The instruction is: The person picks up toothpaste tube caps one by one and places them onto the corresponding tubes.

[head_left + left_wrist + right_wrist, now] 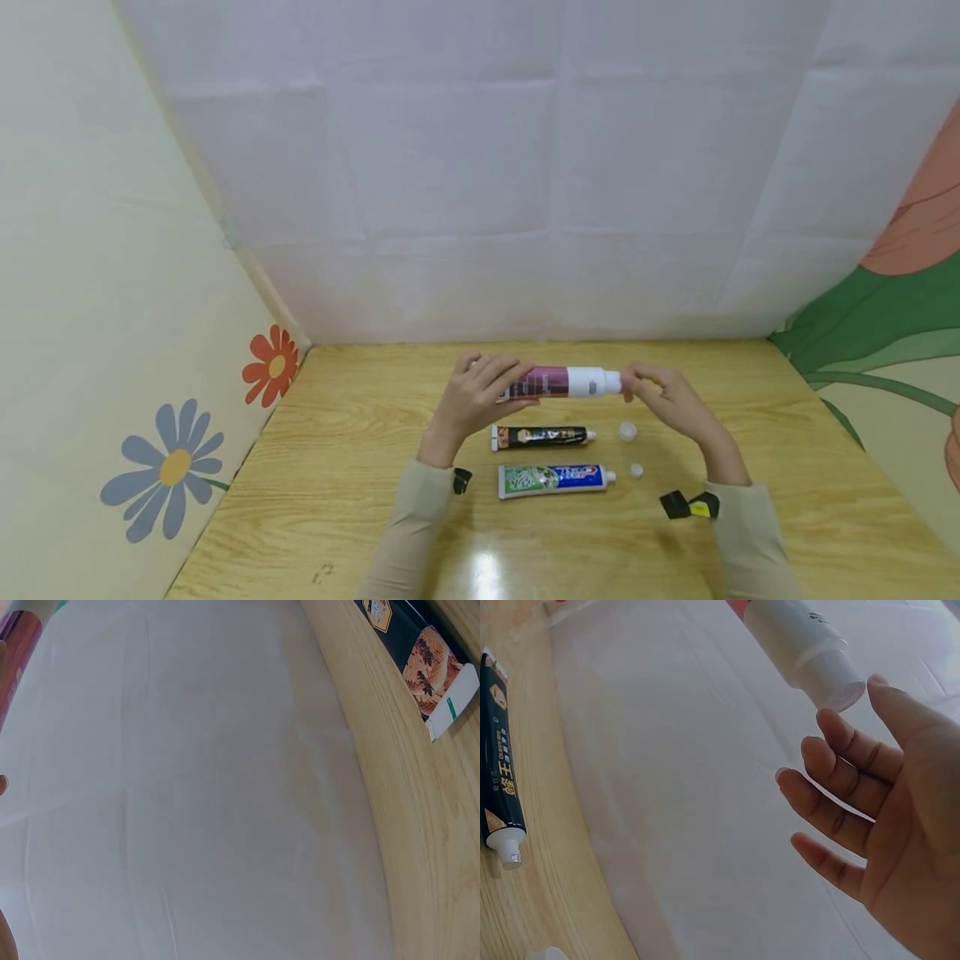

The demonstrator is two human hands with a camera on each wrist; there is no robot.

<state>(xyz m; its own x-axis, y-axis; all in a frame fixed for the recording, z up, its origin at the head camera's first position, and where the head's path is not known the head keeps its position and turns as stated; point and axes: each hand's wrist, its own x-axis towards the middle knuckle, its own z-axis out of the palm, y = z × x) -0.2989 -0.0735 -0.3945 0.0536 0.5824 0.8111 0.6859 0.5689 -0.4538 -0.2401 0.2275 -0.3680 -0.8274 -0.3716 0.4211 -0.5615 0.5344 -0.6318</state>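
Note:
My left hand (480,393) grips the maroon body of a toothpaste tube (547,382), held level above the table. The tube's white shoulder and white cap (612,382) point right. At that cap end is my right hand (672,406). Seen from the right wrist, its thumb and index fingertips (832,727) are right by the end of the cap (829,681), with the other fingers loosely spread. Only a bit of the maroon tube (19,652) shows at the corner of the left wrist view.
Below the hands lie a black toothpaste tube (551,437) and a green and blue one (555,480), their uncapped nozzles facing right. Two loose white caps, a larger one (627,431) and a smaller one (637,471), lie beside them. A white sheet (465,183) hangs behind the wooden table (337,467).

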